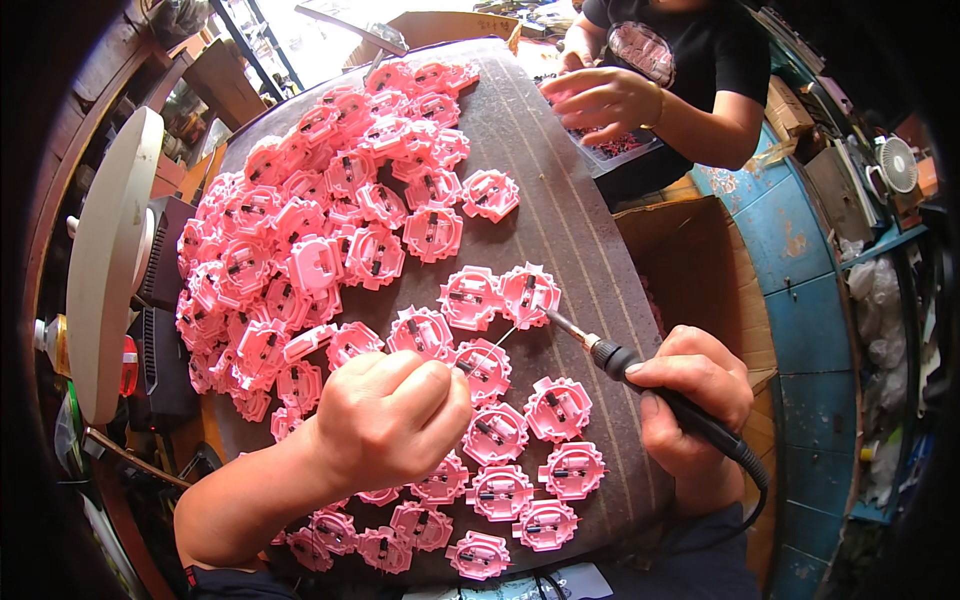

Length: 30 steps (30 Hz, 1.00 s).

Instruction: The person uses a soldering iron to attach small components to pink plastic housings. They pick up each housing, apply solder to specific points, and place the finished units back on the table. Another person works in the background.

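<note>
My right hand (695, 400) grips the black handle of a soldering iron (650, 382). The iron's metal tip points left and meets the right edge of a pink plastic housing (528, 294) with small dark parts inside. My left hand (393, 412) is closed in a fist, back upward, over the pink pieces. From it a thin solder wire (508, 336) runs up and right toward that same housing. Whether wire and tip touch is too small to tell. Another pink housing (471, 297) lies right beside it on the left, and one more (483, 370) lies just below the wire.
A large heap of pink housings (300, 230) covers the left of the dark table (570, 210). Loose ones lie near me. A person (655, 90) works across at the far right over a plastic tub (625, 150). A cardboard box (700, 260) stands right of the table; a round white disc (112, 265) stands left.
</note>
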Each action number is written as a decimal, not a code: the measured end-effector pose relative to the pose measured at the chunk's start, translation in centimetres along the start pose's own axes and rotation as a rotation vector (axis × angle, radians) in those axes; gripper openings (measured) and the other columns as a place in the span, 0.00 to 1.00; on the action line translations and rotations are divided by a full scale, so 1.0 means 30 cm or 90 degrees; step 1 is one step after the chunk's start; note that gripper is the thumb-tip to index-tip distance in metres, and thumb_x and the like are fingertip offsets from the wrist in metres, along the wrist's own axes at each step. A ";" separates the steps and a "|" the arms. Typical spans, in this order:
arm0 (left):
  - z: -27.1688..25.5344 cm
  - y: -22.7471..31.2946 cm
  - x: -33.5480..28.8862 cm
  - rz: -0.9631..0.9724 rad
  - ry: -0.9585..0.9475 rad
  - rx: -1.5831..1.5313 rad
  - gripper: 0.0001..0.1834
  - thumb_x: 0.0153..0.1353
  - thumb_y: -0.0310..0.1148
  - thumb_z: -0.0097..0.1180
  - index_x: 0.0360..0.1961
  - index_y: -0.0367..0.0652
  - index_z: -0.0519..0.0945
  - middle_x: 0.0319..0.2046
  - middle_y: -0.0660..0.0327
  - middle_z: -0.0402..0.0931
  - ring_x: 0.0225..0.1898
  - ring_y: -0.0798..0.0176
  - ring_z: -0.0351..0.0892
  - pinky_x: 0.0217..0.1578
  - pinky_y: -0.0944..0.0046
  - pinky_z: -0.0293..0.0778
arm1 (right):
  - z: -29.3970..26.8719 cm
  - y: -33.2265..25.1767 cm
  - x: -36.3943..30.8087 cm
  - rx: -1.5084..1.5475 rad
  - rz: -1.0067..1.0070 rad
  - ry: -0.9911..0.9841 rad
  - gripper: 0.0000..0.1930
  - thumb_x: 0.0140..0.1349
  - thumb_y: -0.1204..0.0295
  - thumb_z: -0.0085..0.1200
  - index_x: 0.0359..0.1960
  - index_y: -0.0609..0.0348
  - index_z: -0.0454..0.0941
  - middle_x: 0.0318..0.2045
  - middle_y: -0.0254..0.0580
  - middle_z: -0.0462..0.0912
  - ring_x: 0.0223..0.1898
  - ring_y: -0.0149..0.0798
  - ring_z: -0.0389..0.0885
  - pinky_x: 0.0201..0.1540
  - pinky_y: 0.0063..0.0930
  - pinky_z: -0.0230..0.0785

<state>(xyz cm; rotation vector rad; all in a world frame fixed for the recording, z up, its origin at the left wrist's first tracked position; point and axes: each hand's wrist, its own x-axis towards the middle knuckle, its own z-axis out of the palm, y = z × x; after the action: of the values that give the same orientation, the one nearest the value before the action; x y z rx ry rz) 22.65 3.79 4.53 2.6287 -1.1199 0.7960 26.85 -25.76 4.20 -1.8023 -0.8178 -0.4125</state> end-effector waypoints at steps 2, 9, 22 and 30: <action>-0.002 -0.002 0.004 -0.004 -0.016 -0.005 0.05 0.50 0.28 0.64 0.29 0.41 0.81 0.23 0.66 0.68 0.23 0.68 0.72 0.20 0.65 0.63 | 0.000 0.000 0.000 -0.001 0.000 -0.003 0.18 0.40 0.85 0.63 0.38 0.62 0.88 0.23 0.40 0.78 0.21 0.34 0.76 0.23 0.27 0.64; -0.002 -0.005 0.011 0.000 -0.021 -0.006 0.06 0.49 0.28 0.64 0.29 0.40 0.81 0.23 0.66 0.68 0.23 0.67 0.72 0.19 0.65 0.63 | 0.000 0.005 -0.004 -0.002 -0.013 0.003 0.18 0.40 0.85 0.63 0.38 0.63 0.88 0.24 0.42 0.79 0.22 0.35 0.77 0.23 0.27 0.65; -0.016 -0.014 0.003 -0.010 -0.019 0.008 0.07 0.48 0.28 0.65 0.30 0.40 0.81 0.23 0.65 0.68 0.22 0.66 0.72 0.20 0.64 0.66 | 0.006 0.001 0.010 0.007 -0.011 -0.024 0.21 0.43 0.86 0.62 0.43 0.64 0.88 0.26 0.43 0.80 0.23 0.35 0.78 0.25 0.27 0.67; -0.010 -0.019 -0.001 -0.011 -0.013 0.015 0.07 0.47 0.28 0.65 0.29 0.41 0.81 0.23 0.66 0.67 0.22 0.66 0.72 0.21 0.64 0.66 | 0.014 0.002 0.016 0.004 -0.018 -0.032 0.20 0.45 0.87 0.63 0.44 0.64 0.88 0.26 0.43 0.80 0.24 0.36 0.79 0.26 0.28 0.69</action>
<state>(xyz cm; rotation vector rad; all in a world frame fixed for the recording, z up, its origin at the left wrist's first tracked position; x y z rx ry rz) 22.90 4.31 4.78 2.6681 -1.0978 0.7847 27.19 -25.22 4.28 -1.8029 -0.8789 -0.3839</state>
